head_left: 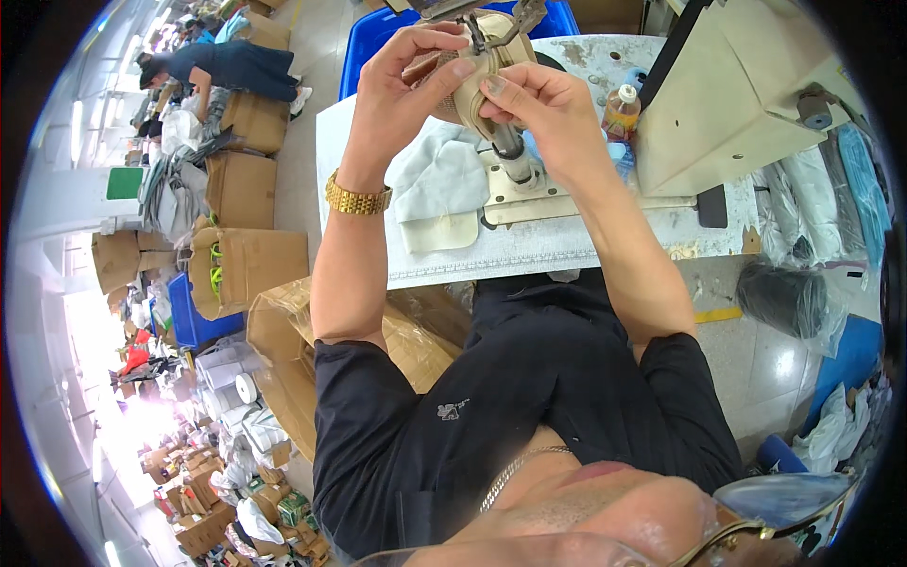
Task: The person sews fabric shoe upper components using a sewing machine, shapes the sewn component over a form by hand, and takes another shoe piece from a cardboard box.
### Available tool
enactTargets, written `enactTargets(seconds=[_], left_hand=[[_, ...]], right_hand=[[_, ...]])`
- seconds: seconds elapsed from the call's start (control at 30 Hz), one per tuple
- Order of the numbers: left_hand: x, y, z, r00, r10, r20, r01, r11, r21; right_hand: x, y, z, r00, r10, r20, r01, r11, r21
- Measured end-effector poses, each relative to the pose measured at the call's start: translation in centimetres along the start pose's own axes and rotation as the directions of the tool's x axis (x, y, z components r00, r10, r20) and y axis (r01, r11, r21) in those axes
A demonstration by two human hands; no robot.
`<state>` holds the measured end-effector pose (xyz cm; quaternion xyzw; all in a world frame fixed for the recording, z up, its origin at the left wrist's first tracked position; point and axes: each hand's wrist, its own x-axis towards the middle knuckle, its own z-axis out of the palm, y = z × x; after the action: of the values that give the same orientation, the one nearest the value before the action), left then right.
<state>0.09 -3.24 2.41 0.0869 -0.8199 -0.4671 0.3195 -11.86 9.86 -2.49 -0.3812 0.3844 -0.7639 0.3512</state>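
Both my hands are raised at a sewing machine (727,104), on a beige fabric piece (470,102) with a curved, layered edge and a mesh-like part. It sits over the machine's upright metal post (515,159), below the presser foot and needle area (479,40). My left hand (408,80) pinches the fabric's left side between thumb and fingers. On the right edge, my right hand (543,106) grips the folded layers with thumb and forefinger. Pale grey fabric pieces (442,175) lie on the white table (364,255) below my left hand. The fabric's underside is hidden.
A small bottle with orange contents (621,111) stands right of my right hand. Behind the table is a blue bin (364,42). Cardboard boxes (250,269) line the left, where another person (227,71) bends over goods. Plastic-wrapped rolls (784,298) lie at the right.
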Motion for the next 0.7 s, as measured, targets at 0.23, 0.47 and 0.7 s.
enactTargets(seconds=[0.23, 0.47, 0.7], left_hand=[[-0.04, -0.19, -0.06, 1.000, -0.013, -0.014, 0.014, 1.000, 0.023], [0.18, -0.01, 0.26, 0.997, -0.035, -0.067, 0.041, 0.996, 0.082], [0.13, 0.09, 0.55, 0.991, -0.076, -0.112, 0.083, 0.995, 0.063]], right_hand=[[0.07, 0.46, 0.11, 1.000, -0.001, -0.028, 0.002, 0.999, 0.036], [0.47, 0.10, 0.07, 0.998, 0.033, -0.055, -0.030, 0.998, 0.050], [0.85, 0.07, -0.29, 0.997, 0.029, -0.070, -0.029, 1.000, -0.003]])
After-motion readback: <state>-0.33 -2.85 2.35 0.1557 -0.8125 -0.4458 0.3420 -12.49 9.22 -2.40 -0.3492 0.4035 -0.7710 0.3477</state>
